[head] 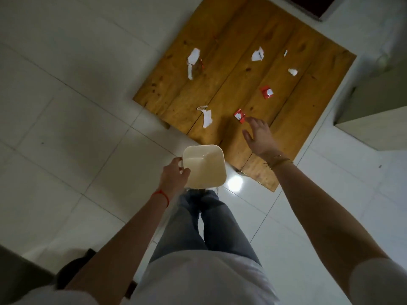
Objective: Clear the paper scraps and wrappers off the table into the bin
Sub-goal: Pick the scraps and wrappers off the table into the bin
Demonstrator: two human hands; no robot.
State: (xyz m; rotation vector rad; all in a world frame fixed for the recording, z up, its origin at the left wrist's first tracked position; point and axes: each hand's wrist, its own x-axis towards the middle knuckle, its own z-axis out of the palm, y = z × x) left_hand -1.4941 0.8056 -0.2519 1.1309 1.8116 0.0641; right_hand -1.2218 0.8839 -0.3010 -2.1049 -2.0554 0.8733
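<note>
Left hand [174,176] clamped on rim of cream bin [204,166], holding it just off near corner of wooden table [220,36], mouth up. Prob kept low and close there so scraps get a short drop. Bin looks empty inside, so task judged barely begun.

Right hand [259,134] out over table edge, fingers spread apart, holding nothing. Fingertips just beside nearest red wrapper [240,115], at approx 11 o'clock from hand; contact can't be told. Likely first pick, being closest to bin.

Second red wrapper [267,92] further in, at 1 o'clock from first. White paper scrap [207,117] at 9 o'clock from nearest wrapper. More scraps well apart across far half: long one [193,60] at 10 o'clock of table, another [257,55] near 12, small bit [293,72] at 2.

All flat and light; pinch w/ fingertips prob needed, may slide on the wood.
</note>
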